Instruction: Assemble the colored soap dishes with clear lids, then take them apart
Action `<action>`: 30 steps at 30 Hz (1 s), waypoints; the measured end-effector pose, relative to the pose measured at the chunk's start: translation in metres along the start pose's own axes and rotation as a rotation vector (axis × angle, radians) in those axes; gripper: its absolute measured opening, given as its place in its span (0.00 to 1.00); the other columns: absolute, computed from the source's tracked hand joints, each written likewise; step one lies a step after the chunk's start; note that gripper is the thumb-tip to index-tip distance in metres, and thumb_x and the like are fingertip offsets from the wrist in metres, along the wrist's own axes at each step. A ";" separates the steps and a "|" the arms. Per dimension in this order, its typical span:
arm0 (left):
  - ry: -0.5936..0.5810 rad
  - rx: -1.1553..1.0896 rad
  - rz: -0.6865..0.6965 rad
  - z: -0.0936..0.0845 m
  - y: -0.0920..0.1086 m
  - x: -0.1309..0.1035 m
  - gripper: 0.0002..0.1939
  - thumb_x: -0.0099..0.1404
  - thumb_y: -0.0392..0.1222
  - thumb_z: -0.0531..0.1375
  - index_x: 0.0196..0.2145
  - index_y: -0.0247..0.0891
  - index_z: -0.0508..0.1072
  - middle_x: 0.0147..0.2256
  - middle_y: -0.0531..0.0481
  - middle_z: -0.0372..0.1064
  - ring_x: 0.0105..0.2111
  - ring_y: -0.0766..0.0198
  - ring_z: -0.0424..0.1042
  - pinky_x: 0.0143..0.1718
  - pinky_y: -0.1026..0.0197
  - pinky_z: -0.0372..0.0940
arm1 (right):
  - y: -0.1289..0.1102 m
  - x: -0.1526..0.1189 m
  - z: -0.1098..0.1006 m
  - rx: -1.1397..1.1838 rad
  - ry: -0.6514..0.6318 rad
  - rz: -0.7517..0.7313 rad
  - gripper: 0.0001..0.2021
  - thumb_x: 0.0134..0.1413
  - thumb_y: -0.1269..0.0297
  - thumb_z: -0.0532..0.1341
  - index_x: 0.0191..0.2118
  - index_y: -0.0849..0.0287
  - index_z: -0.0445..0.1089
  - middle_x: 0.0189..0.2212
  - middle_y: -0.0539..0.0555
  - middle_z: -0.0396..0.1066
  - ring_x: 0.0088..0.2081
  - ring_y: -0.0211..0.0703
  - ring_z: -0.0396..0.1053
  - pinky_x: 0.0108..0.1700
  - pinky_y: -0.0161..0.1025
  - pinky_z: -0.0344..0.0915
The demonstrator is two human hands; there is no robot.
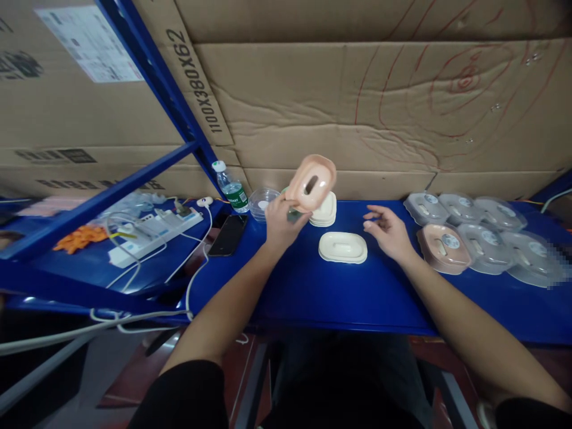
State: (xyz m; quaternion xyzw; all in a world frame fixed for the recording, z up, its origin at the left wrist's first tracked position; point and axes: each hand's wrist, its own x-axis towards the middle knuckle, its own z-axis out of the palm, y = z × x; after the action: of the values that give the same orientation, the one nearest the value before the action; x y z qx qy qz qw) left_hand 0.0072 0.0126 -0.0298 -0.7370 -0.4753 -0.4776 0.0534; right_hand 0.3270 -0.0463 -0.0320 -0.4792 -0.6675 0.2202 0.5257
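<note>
My left hand (282,225) grips a pink oval plastic lid-like piece (322,186) by its lower left end, tilted up above the table. A dark slot runs along the piece's middle. My right hand (388,229) hovers over the table with thumb and fingers apart, holding nothing. Between the hands lies a cream oval plastic piece (343,247) with a raised bar at its centre. Behind the pink piece, and partly hidden by it, is a short stack of cream plastic pieces (325,211). A clear round plastic bowl (263,205) stands just left of my left hand.
Several lidded plastic containers (487,241) fill the right side of the blue table (339,304), one of them pink (444,249). A water bottle (231,189), phone (227,235), white cables and power strip (156,235) lie left, near a blue metal frame (165,89). Cardboard backs the table.
</note>
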 end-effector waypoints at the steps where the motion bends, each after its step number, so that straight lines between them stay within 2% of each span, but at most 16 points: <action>1: 0.028 0.003 -0.069 0.000 -0.006 0.002 0.17 0.64 0.55 0.69 0.43 0.43 0.74 0.56 0.40 0.71 0.59 0.47 0.72 0.61 0.42 0.66 | 0.000 -0.001 0.000 -0.098 -0.060 -0.055 0.27 0.59 0.43 0.69 0.59 0.53 0.73 0.46 0.57 0.80 0.38 0.49 0.79 0.45 0.52 0.79; 5: 0.000 0.012 -0.217 0.004 -0.021 0.005 0.13 0.64 0.49 0.68 0.40 0.40 0.74 0.60 0.34 0.65 0.64 0.43 0.68 0.63 0.42 0.65 | -0.001 -0.005 0.003 -0.330 -0.300 -0.228 0.22 0.61 0.48 0.68 0.56 0.54 0.77 0.50 0.60 0.79 0.51 0.59 0.78 0.57 0.60 0.75; 8: -0.053 0.055 -0.237 0.007 -0.020 0.003 0.14 0.64 0.49 0.68 0.44 0.41 0.75 0.66 0.33 0.61 0.69 0.39 0.62 0.65 0.36 0.62 | -0.001 -0.007 0.007 -0.370 -0.358 -0.252 0.22 0.63 0.48 0.67 0.57 0.53 0.77 0.53 0.60 0.78 0.54 0.60 0.77 0.58 0.61 0.74; 14: -0.067 0.078 -0.241 0.002 -0.013 0.001 0.22 0.62 0.48 0.71 0.52 0.41 0.74 0.69 0.31 0.57 0.70 0.36 0.60 0.66 0.32 0.58 | 0.000 -0.007 0.004 -0.406 -0.378 -0.257 0.24 0.63 0.47 0.66 0.59 0.53 0.76 0.55 0.61 0.77 0.56 0.61 0.76 0.59 0.61 0.74; 20: -0.031 0.096 -0.304 -0.002 -0.008 0.003 0.40 0.56 0.48 0.75 0.62 0.43 0.66 0.69 0.32 0.57 0.70 0.36 0.59 0.67 0.31 0.55 | 0.003 -0.006 0.004 -0.411 -0.422 -0.267 0.24 0.62 0.45 0.67 0.59 0.52 0.76 0.54 0.61 0.77 0.55 0.61 0.76 0.59 0.61 0.74; 26: 0.029 0.102 -0.302 -0.001 -0.009 0.004 0.44 0.56 0.43 0.74 0.66 0.43 0.60 0.69 0.31 0.57 0.71 0.38 0.57 0.69 0.32 0.54 | -0.003 -0.007 0.003 -0.377 -0.376 -0.271 0.20 0.66 0.49 0.64 0.56 0.53 0.78 0.53 0.60 0.78 0.53 0.58 0.77 0.57 0.58 0.75; 30: 0.003 0.108 -0.290 -0.001 -0.008 0.004 0.42 0.56 0.43 0.73 0.65 0.42 0.63 0.70 0.30 0.56 0.72 0.37 0.57 0.69 0.31 0.53 | -0.006 -0.007 0.001 -0.372 -0.361 -0.274 0.19 0.66 0.49 0.64 0.56 0.51 0.79 0.52 0.59 0.78 0.53 0.57 0.78 0.56 0.57 0.75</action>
State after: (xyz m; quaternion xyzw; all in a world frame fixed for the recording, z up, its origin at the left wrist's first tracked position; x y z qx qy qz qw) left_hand 0.0009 0.0194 -0.0295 -0.6559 -0.6018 -0.4550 0.0243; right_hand 0.3235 -0.0542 -0.0311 -0.4260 -0.8376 0.1028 0.3262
